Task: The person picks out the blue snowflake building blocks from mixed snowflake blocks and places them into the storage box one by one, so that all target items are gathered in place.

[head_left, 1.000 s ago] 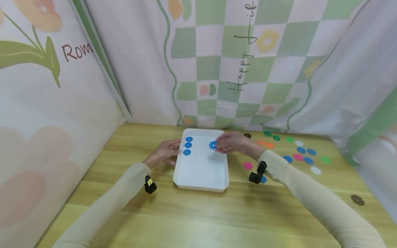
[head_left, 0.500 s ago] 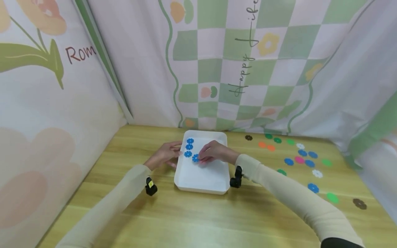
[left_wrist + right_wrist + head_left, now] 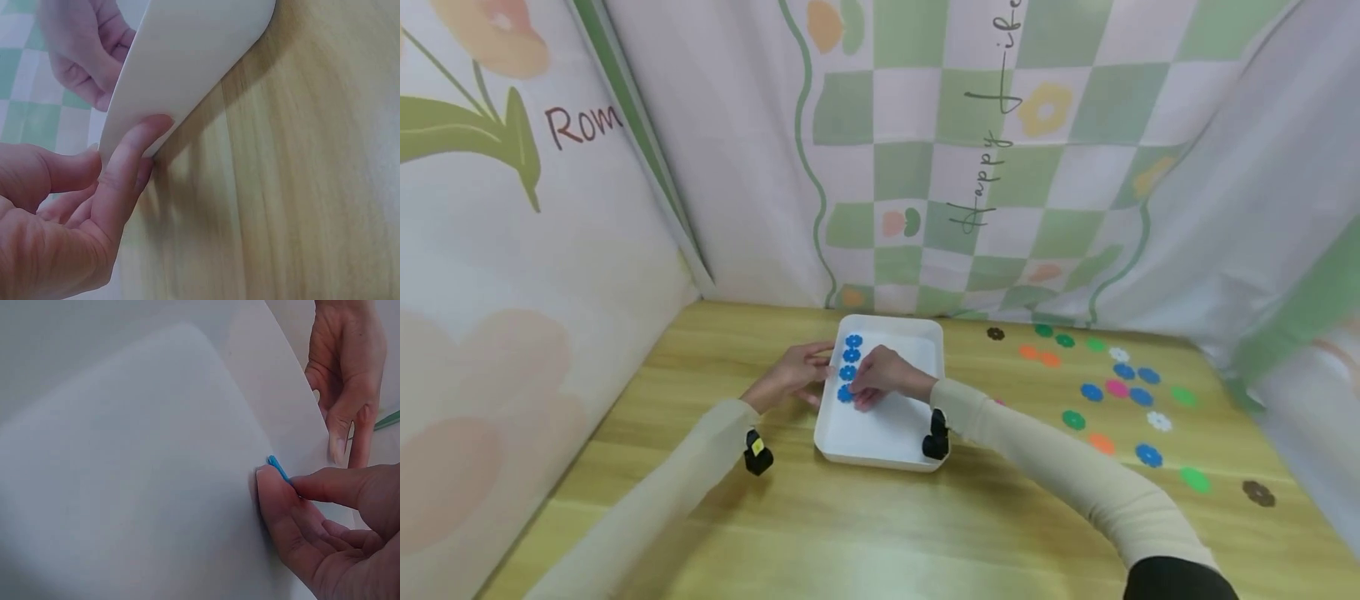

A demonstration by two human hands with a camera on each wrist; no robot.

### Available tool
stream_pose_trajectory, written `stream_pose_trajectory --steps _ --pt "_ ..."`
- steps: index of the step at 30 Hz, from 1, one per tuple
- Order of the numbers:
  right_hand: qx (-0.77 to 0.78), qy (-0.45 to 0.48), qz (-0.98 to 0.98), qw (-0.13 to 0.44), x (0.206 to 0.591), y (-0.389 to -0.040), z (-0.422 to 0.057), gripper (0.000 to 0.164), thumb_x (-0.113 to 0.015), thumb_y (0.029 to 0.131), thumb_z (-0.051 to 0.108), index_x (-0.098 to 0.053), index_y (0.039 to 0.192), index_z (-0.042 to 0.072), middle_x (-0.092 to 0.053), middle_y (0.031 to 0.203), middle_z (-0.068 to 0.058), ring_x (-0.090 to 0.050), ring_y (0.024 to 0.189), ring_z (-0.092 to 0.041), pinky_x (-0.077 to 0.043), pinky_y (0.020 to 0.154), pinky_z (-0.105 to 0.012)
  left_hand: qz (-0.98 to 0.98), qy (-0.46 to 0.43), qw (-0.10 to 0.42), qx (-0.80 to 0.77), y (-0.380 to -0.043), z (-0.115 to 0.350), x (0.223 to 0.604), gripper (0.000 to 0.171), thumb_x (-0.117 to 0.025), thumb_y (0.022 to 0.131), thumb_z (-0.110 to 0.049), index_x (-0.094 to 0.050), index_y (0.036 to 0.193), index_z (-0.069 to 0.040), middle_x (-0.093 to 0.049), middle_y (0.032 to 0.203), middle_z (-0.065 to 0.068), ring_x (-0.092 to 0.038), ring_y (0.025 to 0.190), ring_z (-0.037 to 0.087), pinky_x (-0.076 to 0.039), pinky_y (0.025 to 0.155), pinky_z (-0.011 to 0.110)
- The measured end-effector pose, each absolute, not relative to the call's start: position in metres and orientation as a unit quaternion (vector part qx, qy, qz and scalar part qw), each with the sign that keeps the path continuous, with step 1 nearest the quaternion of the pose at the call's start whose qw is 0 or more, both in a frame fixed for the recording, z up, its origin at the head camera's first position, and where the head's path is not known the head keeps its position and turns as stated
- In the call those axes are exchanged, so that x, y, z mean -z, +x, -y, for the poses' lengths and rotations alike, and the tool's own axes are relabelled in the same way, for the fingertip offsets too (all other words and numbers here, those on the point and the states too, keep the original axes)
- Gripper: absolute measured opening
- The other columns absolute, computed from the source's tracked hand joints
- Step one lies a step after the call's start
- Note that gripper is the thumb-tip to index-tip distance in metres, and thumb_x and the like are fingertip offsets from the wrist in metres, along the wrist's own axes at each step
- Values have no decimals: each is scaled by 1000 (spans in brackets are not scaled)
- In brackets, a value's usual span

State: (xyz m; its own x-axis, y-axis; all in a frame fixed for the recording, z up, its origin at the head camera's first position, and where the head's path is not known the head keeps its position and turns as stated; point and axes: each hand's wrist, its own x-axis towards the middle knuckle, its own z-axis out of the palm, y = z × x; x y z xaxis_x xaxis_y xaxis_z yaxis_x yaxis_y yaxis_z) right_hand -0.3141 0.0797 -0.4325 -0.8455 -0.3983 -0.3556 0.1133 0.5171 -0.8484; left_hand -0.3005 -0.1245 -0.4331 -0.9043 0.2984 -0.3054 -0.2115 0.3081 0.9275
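Blue flower disc (image 3: 846, 392), and we had it right in the pinch! Our right hand (image 3: 880, 375) had thumb and fingertip closed up, only the disc's thin body between them, showing edge-on in the right-wrist view. And the spot? Over the left part of the white tray (image 3: 880, 433), just beside the six o'clock end of a column of three blue discs (image 3: 849, 355). No accident, we reckoned: it lined up neatly, and a hold on its three o'clock edge left the nine o'clock side uncovered, so our knuckles cleared the neighbours.

Over at the tray's nine o'clock side, our left hand (image 3: 790, 375) had its fingers loose and fairly straight, one against the outer wall, thumb tip at the rim. Steadying, by our reading, not lifting! Beyond the wall at three o'clock, loose coloured discs (image 3: 1117, 388) lay scattered on the wooden table (image 3: 737, 533), handy for our right side.

Back to the pinch: the disc sat right out at the fingertips, toward eight o'clock from the right palm. Whether it touched the tray floor, we couldn't tell.
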Motion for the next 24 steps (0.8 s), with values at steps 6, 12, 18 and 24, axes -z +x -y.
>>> stream_pose_trajectory --steps 6,12,18,24 --pt "445 -72 -861 236 431 -310 -72 10 -77 92 1 -68 89 -3 -76 73 -16 -73 57 -19 -67 61 -30 -774 38 229 -589 -298 122 432 60 -55 106 0 -36 162 -7 -41 161 26 -56 136 45 -68 68 35" --pt "352 -116 -908 195 428 -309 -69 14 -82 90 10 -72 84 2 -75 71 -7 -67 56 -13 -61 53 -23 -784 24 223 -578 -298 120 431 60 -55 106 -1 -37 162 -10 -43 160 24 -57 136 43 -67 65 33" --pt "327 -129 -923 159 422 -307 -80 19 -86 88 20 -73 85 7 -72 74 -2 -60 57 -11 -53 51 -19 -785 12 224 -578 -302 120 431 60 -56 106 -3 -38 163 -12 -44 161 24 -56 137 43 -68 68 34" --pt "337 -140 -918 156 413 -312 -98 13 -81 93 15 -74 94 4 -73 82 -7 -64 65 -15 -58 58 -23 -791 10 219 -572 -300 124 429 60 -56 107 -5 -37 163 -12 -43 161 23 -59 134 42 -68 68 34"
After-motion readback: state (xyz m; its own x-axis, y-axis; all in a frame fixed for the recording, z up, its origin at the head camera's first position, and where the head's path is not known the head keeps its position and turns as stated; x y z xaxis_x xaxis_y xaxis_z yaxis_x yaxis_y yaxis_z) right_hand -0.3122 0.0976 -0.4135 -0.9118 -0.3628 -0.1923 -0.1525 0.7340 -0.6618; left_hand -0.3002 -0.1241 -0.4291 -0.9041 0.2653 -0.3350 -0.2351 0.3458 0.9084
